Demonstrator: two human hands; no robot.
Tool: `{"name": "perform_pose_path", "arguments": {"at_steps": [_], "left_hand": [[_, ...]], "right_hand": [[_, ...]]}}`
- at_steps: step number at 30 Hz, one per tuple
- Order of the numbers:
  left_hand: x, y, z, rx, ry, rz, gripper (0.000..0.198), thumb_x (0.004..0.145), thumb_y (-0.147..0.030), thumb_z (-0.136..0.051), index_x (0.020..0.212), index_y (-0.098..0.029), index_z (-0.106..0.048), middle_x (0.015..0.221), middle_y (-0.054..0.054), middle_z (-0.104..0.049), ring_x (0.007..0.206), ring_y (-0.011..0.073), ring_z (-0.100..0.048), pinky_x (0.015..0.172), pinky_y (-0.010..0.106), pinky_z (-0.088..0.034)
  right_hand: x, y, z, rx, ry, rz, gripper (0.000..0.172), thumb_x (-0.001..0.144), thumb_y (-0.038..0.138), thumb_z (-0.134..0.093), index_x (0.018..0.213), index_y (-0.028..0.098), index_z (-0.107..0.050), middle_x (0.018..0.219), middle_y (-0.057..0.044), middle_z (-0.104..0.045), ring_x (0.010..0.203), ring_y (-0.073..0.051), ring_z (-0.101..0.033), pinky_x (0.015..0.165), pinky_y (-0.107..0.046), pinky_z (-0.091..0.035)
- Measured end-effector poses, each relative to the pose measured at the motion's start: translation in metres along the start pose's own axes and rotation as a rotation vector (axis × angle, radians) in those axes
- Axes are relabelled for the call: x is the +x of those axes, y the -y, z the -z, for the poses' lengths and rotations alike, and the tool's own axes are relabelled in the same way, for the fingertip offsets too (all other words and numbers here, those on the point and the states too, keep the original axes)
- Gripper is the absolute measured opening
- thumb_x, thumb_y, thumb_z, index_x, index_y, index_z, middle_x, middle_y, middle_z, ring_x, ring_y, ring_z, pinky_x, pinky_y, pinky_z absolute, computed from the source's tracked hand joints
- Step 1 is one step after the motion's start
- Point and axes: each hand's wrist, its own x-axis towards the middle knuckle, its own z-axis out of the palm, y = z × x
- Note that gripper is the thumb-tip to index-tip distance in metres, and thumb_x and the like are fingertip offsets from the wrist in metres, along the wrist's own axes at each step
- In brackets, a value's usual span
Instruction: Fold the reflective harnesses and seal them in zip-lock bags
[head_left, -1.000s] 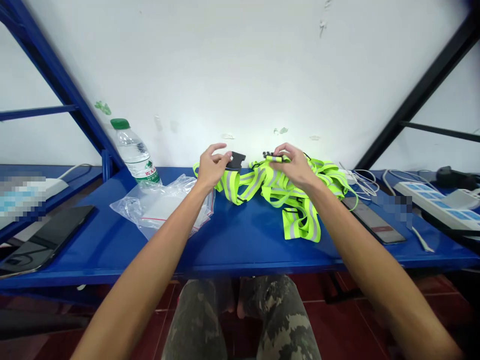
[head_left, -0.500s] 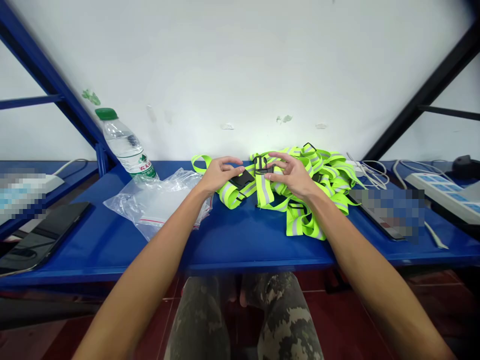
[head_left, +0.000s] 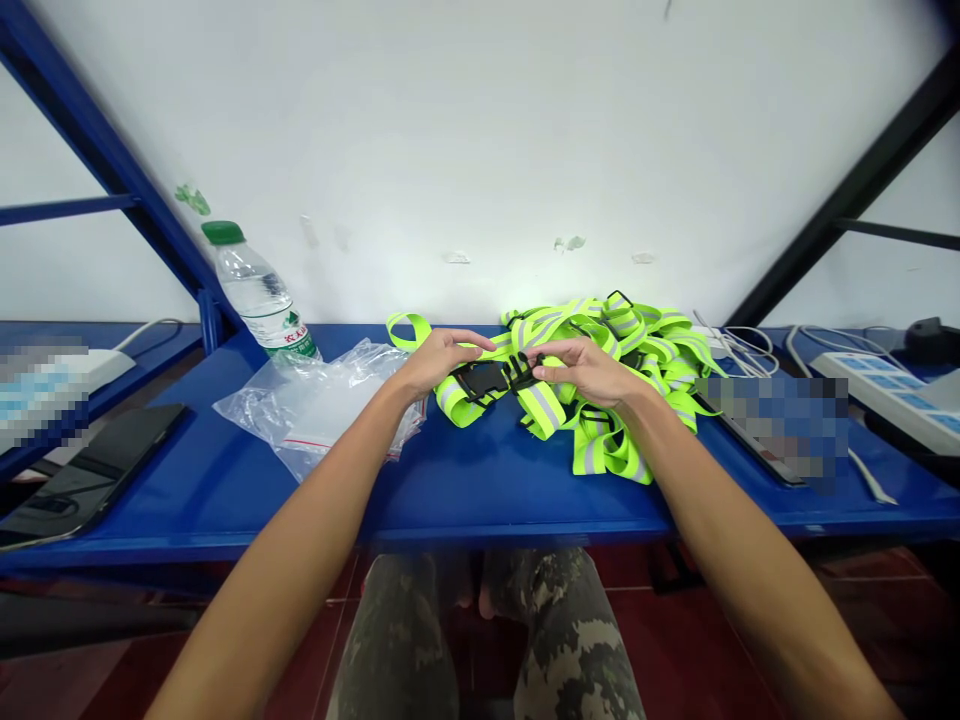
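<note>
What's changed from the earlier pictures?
The flat black plastic buckle half at the left hand and the pronged black plastic half in the right hand moved down and together; whether they touch is unclear. The green-capped clear bottle and crumpled clear plastic bags stayed put.

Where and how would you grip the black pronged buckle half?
I'd pinch the pronged buckle half by its right end, thumb and finger, coming from the right, much as the right hand has it. Its prongs point left toward the black socket half, so that grip should leave them clear.
</note>
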Motion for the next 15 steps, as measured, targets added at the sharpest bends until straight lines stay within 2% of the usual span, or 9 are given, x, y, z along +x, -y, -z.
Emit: {"name": "perform_pose_path", "arguments": {"at_steps": [3,6,9,12,15], "left_hand": [[-0.004,-0.004,0.0,0.002,0.073,0.01,0.03,0.073,-0.033,-0.072,0.095,-0.014,-0.076,0.073,0.004,-0.071,0.063,0.0138,-0.06,0.062,0.025,-0.045],[-0.007,-0.006,-0.001,0.028,0.105,0.015,0.033,0.073,-0.034,-0.073,0.099,-0.013,-0.075,0.067,0.002,-0.067,0.059,0.0128,-0.057,0.057,0.024,-0.041],[-0.008,-0.008,0.0,0.084,0.13,0.01,0.034,0.075,-0.035,-0.071,0.1,-0.013,-0.075,0.054,-0.001,-0.057,0.05,0.0107,-0.048,0.053,0.024,-0.035],[-0.009,-0.009,0.0,0.111,0.158,-0.002,0.033,0.075,-0.035,-0.072,0.1,-0.014,-0.075,0.045,-0.006,-0.042,0.044,0.0079,-0.035,0.052,0.025,-0.032],[-0.009,-0.011,-0.001,0.105,0.181,-0.002,0.036,0.075,-0.036,-0.072,0.102,-0.013,-0.074,0.046,-0.007,-0.04,0.044,0.0074,-0.031,0.05,0.024,-0.027]], "right_hand": [[-0.001,0.002,0.0,-0.019,0.019,-0.033,0.041,0.063,0.039,-0.087,0.1,0.021,-0.078,0.104,-0.007,-0.073,0.104,-0.023,-0.063,0.096,-0.042,-0.047],[-0.002,0.004,0.001,-0.047,0.018,-0.071,0.036,0.066,0.041,-0.086,0.095,0.021,-0.079,0.102,-0.007,-0.074,0.1,-0.022,-0.064,0.096,-0.041,-0.046],[-0.003,0.006,0.003,-0.126,0.081,-0.078,0.033,0.071,0.042,-0.081,0.099,0.024,-0.079,0.098,-0.005,-0.074,0.098,-0.022,-0.064,0.096,-0.042,-0.046],[-0.006,0.01,0.002,-0.2,0.105,-0.07,0.03,0.071,0.04,-0.081,0.097,0.026,-0.08,0.085,-0.003,-0.074,0.091,-0.024,-0.065,0.087,-0.041,-0.05],[-0.008,0.015,-0.001,-0.222,0.089,-0.063,0.026,0.068,0.04,-0.082,0.091,0.027,-0.081,0.079,-0.002,-0.072,0.086,-0.025,-0.065,0.079,-0.04,-0.052]]}}
